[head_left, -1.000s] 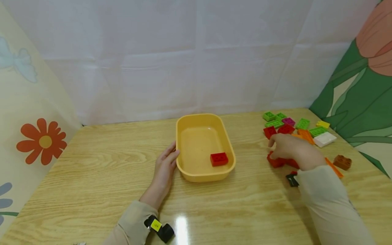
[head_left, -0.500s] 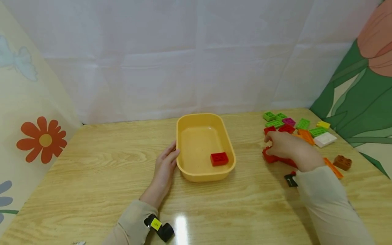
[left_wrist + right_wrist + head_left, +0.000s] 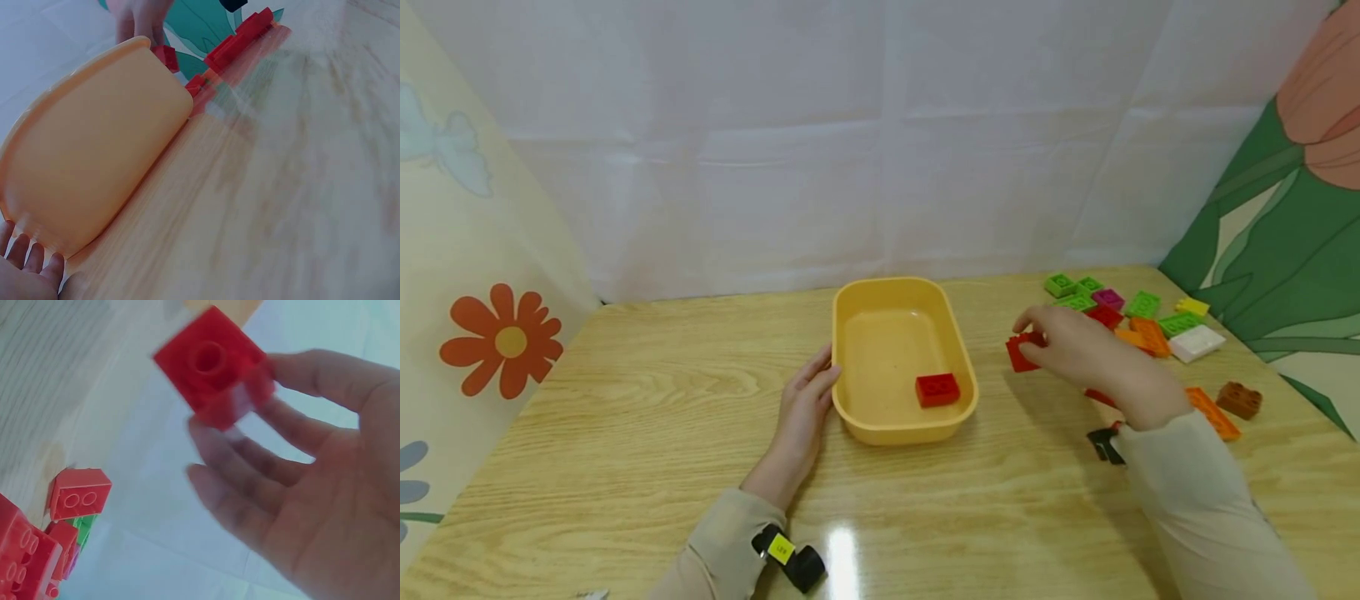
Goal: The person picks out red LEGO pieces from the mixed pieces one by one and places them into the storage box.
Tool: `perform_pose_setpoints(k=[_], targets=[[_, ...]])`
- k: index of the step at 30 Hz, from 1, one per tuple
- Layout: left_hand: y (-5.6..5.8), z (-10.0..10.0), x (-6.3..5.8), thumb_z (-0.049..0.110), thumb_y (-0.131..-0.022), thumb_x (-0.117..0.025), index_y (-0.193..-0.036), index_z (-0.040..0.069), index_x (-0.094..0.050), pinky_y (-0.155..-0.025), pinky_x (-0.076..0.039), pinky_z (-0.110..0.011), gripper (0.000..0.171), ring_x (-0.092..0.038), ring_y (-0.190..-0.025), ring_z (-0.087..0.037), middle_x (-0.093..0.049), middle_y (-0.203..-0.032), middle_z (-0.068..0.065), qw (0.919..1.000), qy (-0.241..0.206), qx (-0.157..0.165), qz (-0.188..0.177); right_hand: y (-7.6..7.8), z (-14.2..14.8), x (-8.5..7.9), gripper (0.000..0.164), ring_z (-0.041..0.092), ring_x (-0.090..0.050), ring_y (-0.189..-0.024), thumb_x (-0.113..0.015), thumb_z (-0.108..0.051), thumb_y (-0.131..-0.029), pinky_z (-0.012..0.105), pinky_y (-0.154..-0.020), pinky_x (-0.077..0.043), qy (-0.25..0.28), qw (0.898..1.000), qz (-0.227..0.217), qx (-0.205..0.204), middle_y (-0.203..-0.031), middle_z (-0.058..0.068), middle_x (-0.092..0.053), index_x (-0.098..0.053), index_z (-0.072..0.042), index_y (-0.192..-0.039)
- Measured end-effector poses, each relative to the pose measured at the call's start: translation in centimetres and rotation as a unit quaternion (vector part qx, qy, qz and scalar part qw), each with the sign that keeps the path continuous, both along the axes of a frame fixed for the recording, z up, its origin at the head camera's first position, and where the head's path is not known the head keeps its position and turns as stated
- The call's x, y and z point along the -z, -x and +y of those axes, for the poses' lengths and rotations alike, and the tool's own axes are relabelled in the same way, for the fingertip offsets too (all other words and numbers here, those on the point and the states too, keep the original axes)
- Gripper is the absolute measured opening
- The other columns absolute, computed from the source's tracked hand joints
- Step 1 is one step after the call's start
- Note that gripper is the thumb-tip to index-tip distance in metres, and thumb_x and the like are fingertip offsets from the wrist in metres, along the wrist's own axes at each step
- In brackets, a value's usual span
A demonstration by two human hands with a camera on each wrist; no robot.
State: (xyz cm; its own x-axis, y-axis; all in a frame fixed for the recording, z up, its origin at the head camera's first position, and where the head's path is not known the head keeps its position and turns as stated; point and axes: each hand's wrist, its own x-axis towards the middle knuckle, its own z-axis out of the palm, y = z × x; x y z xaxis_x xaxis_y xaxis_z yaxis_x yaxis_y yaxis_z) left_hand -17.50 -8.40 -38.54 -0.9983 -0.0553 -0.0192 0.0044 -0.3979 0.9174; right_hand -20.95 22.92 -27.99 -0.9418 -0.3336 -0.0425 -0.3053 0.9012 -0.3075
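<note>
My right hand (image 3: pixel 1060 346) pinches a red brick (image 3: pixel 1021 352) just above the table, between the yellow tub (image 3: pixel 848 417) and the pile of bricks. In the right wrist view the red brick (image 3: pixel 209 365) sits at the fingertips (image 3: pixel 203 481), blurred by motion. Another red brick (image 3: pixel 937 389) lies inside the tub at its near right corner. My left hand (image 3: pixel 805 400) rests flat against the tub's left wall, fingers straight; the left wrist view shows the tub (image 3: pixel 81 162) from outside and my fingertips (image 3: pixel 28 265) at its base.
Loose bricks lie at the right: green bricks (image 3: pixel 1071 287), a pink one (image 3: pixel 1107 297), a white one (image 3: pixel 1195 342), orange ones (image 3: pixel 1213 412), a brown one (image 3: pixel 1238 398) and more red bricks (image 3: pixel 75 494). A floral panel (image 3: pixel 1285 250) stands at the right edge, a white curtain behind.
My right hand lifted a red brick out of the pile and carried it left toward the tub. The left hand stayed against the tub.
</note>
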Motion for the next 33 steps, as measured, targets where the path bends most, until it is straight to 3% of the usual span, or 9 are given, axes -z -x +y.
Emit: perform_pose_setpoints(k=[5,12,14,17,21,27,30,33], targets=[[0.0,0.0,0.0,0.005,-0.099,-0.050,-0.146,-0.004,-0.042,-0.100,-0.045,-0.025,0.049,-0.041,-0.137,-0.027,-0.039,-0.153,-0.018,1.0000,0.002,0.002,0.002,-0.4,-0.5,-0.1,0.027,0.032,-0.055,-0.091,-0.063,-0.013,-0.095,0.050,-0.081,-0.051,0.004,0.997,0.074,-0.005,-0.109,0.020,-0.056,-0.062,0.002,-0.117],[0.0,0.0,0.0,0.005,-0.098,-0.050,-0.145,-0.005,-0.043,-0.098,-0.046,-0.024,0.049,-0.043,-0.135,-0.027,-0.041,-0.152,-0.018,1.0000,-0.002,-0.002,0.000,-1.1,-1.6,-0.7,0.030,0.033,-0.054,-0.099,-0.066,-0.015,-0.095,0.052,-0.086,-0.051,0.019,0.992,0.119,-0.019,-0.119,0.018,-0.053,-0.060,-0.001,-0.121],[0.0,0.0,0.0,0.005,-0.098,-0.050,-0.145,-0.005,-0.043,-0.098,-0.046,-0.025,0.049,-0.044,-0.135,-0.027,-0.041,-0.152,-0.018,1.0000,-0.003,-0.001,0.000,-1.1,-2.0,-0.6,0.029,0.033,-0.054,-0.099,-0.067,-0.013,-0.094,0.052,-0.086,-0.051,0.028,0.988,0.151,-0.035,-0.117,0.018,-0.053,-0.061,-0.001,-0.119],[0.0,0.0,0.0,0.005,-0.098,-0.050,-0.145,-0.005,-0.043,-0.099,-0.046,-0.025,0.048,-0.044,-0.135,-0.027,-0.041,-0.152,-0.018,1.0000,-0.001,-0.001,0.000,-1.0,-2.6,-0.2,0.028,0.033,-0.055,-0.099,-0.071,-0.010,-0.091,0.051,-0.084,-0.053,0.038,0.974,0.215,-0.068,-0.115,0.017,-0.055,-0.063,-0.001,-0.116],[-0.1,0.0,-0.1,0.005,-0.099,-0.050,-0.145,-0.005,-0.043,-0.100,-0.045,-0.026,0.048,-0.044,-0.134,-0.027,-0.041,-0.152,-0.019,1.0000,0.001,-0.002,0.001,-0.9,-3.4,0.3,0.029,0.031,-0.058,-0.095,-0.076,-0.006,-0.085,0.047,-0.079,-0.055,0.046,0.947,0.295,-0.120,-0.111,0.016,-0.058,-0.065,0.000,-0.112],[0.1,0.0,0.0,0.005,-0.098,-0.051,-0.145,-0.005,-0.044,-0.098,-0.046,-0.025,0.048,-0.044,-0.134,-0.027,-0.042,-0.151,-0.018,1.0000,-0.003,-0.005,-0.005,-1.4,-4.8,0.3,0.033,0.029,-0.060,-0.082,-0.081,-0.004,-0.079,0.041,-0.069,-0.054,0.065,0.906,0.363,-0.208,-0.107,0.016,-0.061,-0.066,0.000,-0.108],[0.0,0.0,-0.1,0.005,-0.098,-0.051,-0.145,-0.005,-0.043,-0.099,-0.046,-0.024,0.049,-0.044,-0.135,-0.027,-0.041,-0.151,-0.018,1.0000,-0.003,-0.003,-0.005,-1.8,-5.6,0.3,0.033,0.028,-0.060,-0.081,-0.082,-0.005,-0.078,0.039,-0.068,-0.055,0.065,0.899,0.367,-0.229,-0.107,0.016,-0.061,-0.066,-0.001,-0.108],[0.0,0.0,-0.1,0.006,-0.098,-0.051,-0.146,-0.005,-0.042,-0.100,-0.045,-0.025,0.050,-0.043,-0.136,-0.025,-0.040,-0.152,-0.017,1.0000,-0.002,0.002,-0.007,-2.2,-6.4,0.4,0.032,0.028,-0.060,-0.082,-0.082,-0.006,-0.078,0.039,-0.071,-0.055,0.059,0.900,0.359,-0.238,-0.108,0.015,-0.062,-0.067,-0.002,-0.107]])
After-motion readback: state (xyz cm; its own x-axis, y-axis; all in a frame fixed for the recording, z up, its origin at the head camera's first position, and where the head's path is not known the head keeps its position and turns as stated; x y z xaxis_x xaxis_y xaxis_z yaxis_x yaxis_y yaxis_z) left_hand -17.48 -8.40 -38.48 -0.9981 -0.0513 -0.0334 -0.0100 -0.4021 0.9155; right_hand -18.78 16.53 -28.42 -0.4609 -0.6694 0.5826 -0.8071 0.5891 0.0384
